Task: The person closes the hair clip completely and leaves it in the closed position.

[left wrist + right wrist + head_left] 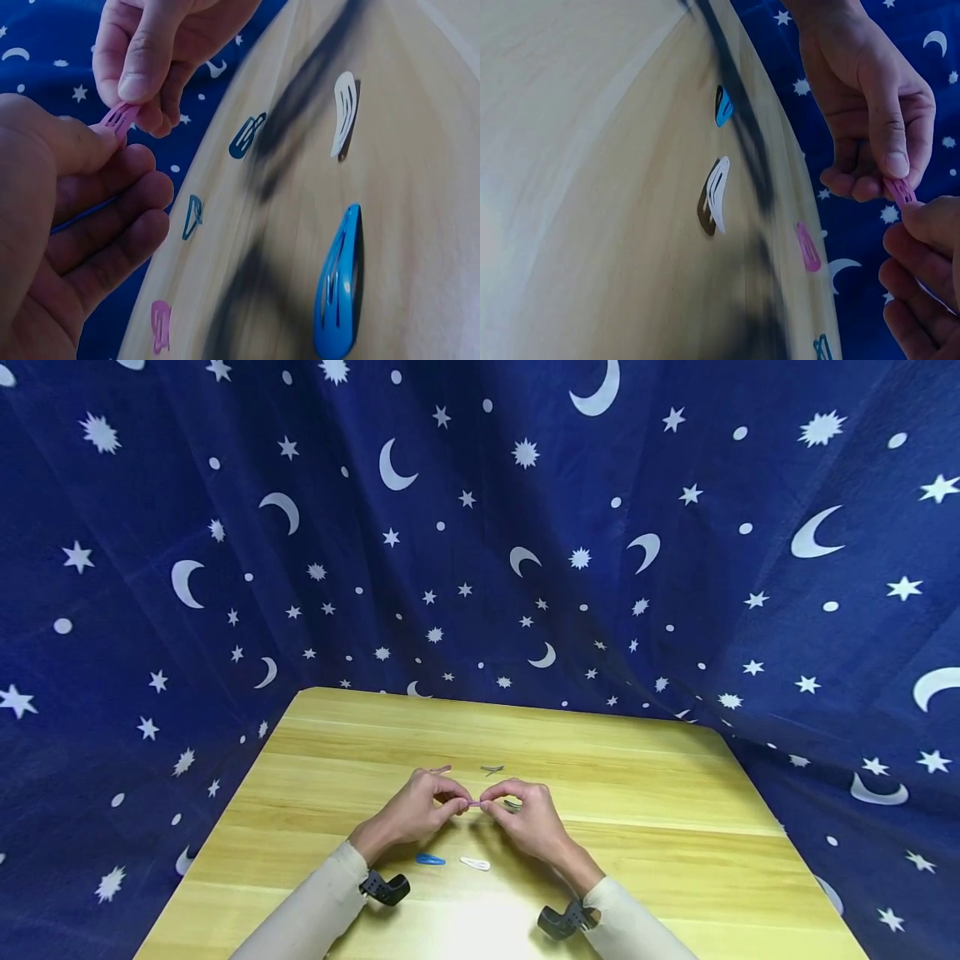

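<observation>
Between both hands, raised over the table, is a pink snap hair clip [120, 118]. My left hand [422, 807] pinches one end between thumb and index finger, its other fingers loosely bent. At the opposite end, the thumb and fingers of my right hand [531, 820] pinch the same clip. Fingertips cover both ends, so only the slotted middle shows. Below the hands lie a blue hair clip [431, 859] and a white hair clip [475, 864], side by side on the table.
Beyond the hands, another pink clip [161, 326] and a teal clip [492, 769] lie on the wooden table [637, 860]. A dark teal clip [246, 136] rests partly behind the right hand in the head view. A blue star-and-moon curtain [480, 552] surrounds the table's back and sides.
</observation>
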Tool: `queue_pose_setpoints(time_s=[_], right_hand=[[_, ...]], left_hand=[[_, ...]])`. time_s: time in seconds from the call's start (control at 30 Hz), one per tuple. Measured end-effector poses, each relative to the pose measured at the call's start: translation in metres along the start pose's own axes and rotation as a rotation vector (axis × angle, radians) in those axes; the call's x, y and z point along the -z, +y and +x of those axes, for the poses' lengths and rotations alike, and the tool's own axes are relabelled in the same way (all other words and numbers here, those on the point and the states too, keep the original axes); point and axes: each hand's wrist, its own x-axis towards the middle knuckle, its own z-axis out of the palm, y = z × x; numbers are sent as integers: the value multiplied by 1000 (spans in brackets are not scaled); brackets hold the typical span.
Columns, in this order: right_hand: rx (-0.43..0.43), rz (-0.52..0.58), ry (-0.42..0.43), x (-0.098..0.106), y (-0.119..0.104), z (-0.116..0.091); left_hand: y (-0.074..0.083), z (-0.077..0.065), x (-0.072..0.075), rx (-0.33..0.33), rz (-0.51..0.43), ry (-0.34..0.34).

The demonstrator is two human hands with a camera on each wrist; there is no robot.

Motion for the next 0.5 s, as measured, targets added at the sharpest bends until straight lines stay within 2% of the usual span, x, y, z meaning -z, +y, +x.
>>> queue_pose_setpoints(time_s=[0.3,0.5], right_hand=[[-24,11,-59,-8,-9,6],[-35,30,-74,-17,-14,9]], left_hand=[[-3,-10,7,36,-23,78],[-6,-21,14,61,-11,97]])
